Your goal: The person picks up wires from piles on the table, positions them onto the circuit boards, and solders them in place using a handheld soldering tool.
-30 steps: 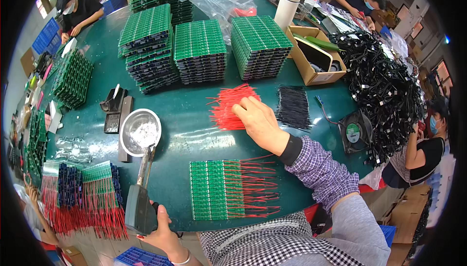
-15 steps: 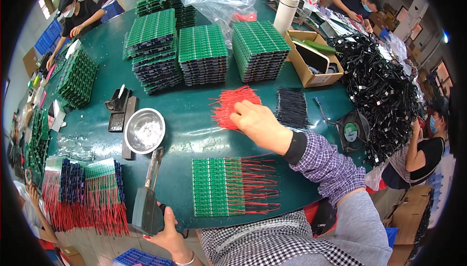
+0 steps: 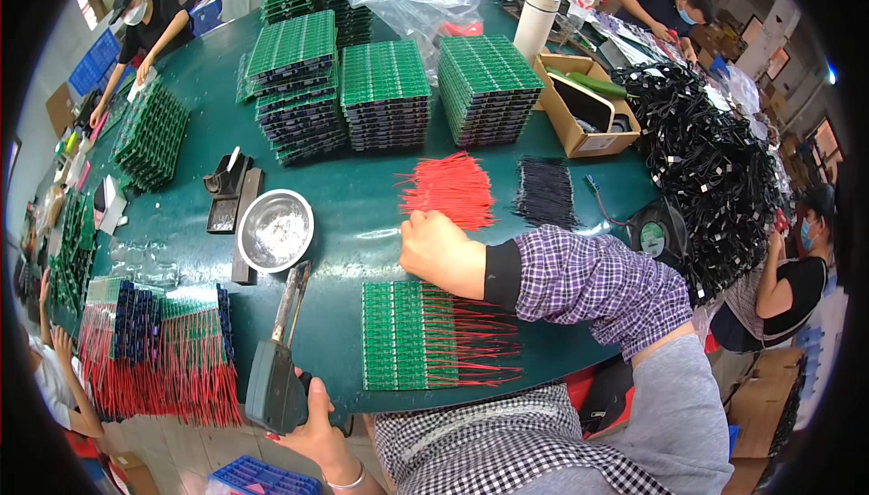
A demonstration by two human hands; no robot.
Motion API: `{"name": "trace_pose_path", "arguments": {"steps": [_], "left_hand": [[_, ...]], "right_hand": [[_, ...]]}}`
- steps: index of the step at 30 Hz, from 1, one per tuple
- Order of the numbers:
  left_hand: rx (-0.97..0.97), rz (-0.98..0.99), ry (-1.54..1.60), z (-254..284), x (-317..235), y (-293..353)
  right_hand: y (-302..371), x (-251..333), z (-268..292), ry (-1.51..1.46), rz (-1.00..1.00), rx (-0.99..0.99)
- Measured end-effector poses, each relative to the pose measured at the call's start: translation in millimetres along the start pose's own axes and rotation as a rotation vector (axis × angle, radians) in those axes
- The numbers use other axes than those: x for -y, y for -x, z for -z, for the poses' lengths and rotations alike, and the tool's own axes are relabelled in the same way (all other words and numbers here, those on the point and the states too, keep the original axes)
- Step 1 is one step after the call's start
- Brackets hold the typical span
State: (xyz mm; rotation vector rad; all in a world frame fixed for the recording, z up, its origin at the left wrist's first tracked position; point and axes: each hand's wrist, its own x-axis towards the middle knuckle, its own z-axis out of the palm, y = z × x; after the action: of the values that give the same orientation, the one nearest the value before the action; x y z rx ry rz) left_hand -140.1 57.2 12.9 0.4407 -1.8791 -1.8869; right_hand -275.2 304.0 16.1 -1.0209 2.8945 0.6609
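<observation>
My left hand [image 3: 319, 436] grips the black handle of a pistol-shaped soldering iron [image 3: 276, 364], whose metal tip points up at a steel bowl [image 3: 275, 229]. My right hand [image 3: 442, 249] reaches across the green table [image 3: 362, 196] with its fingers curled down at the near left edge of a pile of red wires [image 3: 453, 189]. Whether it holds a wire is hidden. Just below it lies a green circuit board panel [image 3: 403, 337] with red wires soldered along its right side. A pile of black wires [image 3: 546, 192] lies to the right.
Stacks of green boards [image 3: 385, 97] stand at the back, with a cardboard box [image 3: 579, 110] and a heap of black cables [image 3: 706, 160] on the right. Finished boards with red wires [image 3: 154, 350] lie at the left. A soldering stand [image 3: 226, 192] sits by the bowl. Other people work around the table.
My right hand has drawn back from the middle of the red wire pile to its near left edge, closer to the board panel. The soldering iron has barely moved.
</observation>
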Motion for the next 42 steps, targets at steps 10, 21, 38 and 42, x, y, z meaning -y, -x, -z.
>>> {"name": "trace_pose_path", "arguments": {"steps": [10,21,38,42], "left_hand": [[0.004,0.062,0.076,0,-4,0],[0.121,0.360,0.315,6,-2,-2],[0.319,-0.158,-0.441,11,18,12],[0.372,-0.017,-0.436,11,11,10]], "right_hand": [[9,-2,-11,-0.064,-0.059,-0.214],[32,38,-14,-0.784,-0.214,-0.592],[31,48,-22,-0.671,-0.171,-0.693],[31,48,-21,-0.663,-0.166,-0.696]]}}
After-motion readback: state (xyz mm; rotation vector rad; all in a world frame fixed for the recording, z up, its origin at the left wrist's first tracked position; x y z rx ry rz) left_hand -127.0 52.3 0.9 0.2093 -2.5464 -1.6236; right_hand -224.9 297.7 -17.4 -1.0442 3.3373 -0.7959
